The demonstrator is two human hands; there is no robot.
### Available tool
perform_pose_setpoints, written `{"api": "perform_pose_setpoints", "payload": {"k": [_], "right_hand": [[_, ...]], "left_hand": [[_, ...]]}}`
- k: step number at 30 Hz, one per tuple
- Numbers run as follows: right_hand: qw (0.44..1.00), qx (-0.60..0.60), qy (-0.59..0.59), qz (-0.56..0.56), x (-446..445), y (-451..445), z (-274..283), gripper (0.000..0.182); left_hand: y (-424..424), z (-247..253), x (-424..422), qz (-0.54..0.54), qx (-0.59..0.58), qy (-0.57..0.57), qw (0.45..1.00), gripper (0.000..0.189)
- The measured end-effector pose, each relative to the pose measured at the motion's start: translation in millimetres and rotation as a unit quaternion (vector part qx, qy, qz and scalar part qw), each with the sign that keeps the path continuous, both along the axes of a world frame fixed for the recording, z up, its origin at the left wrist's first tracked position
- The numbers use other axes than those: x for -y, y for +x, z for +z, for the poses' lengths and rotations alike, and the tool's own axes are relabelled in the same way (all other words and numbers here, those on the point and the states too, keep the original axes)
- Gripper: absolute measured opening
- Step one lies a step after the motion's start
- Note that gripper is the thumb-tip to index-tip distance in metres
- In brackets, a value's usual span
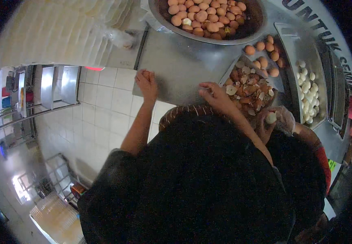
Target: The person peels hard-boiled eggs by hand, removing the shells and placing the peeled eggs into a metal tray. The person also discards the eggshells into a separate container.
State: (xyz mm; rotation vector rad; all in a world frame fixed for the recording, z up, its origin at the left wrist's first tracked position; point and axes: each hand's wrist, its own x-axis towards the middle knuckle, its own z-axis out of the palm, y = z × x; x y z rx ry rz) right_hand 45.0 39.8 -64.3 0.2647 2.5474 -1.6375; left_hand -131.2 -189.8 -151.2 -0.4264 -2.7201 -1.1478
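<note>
My left hand (147,84) is raised over the left front corner of the steel table (176,61). Its fingers are curled around what looks like a brown egg (146,74), mostly covered by them. My right hand (214,93) is held above the table's front edge with its fingers apart and nothing visible in them. Just right of it is a container (228,71) heaped with broken eggshells (249,87). Ahead stands a large metal bowl (255,18) of brown eggs (209,18), some with cracked shells.
At my right, a co-worker's gloved hand (284,119) holds a pale egg (270,117). Several brown eggs (263,62) lie behind the shells. A metal tray (290,39) holds peeled eggs (308,88). Stacked pale egg trays (57,33) stand at the left.
</note>
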Motion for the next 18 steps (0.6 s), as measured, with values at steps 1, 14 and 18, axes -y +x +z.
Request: {"api": "perform_pose_setpoints", "payload": {"k": [1, 14, 18], "right_hand": [[0.999, 0.024, -0.030, 0.001, -3, 0, 0, 0.038], [0.979, 0.012, -0.120, -0.167, -20, 8, 54, 0.032], [0.955, -0.165, 0.027, -0.244, -31, 14, 69, 0.031]], "left_hand": [[1, -4, 7, -0.026, -0.055, -0.068, 0.996, 0.035], [52, 83, -97, -0.156, 0.577, 0.563, 0.570, 0.036], [75, 123, -141, -0.279, 0.629, 0.479, 0.546, 0.035]]}}
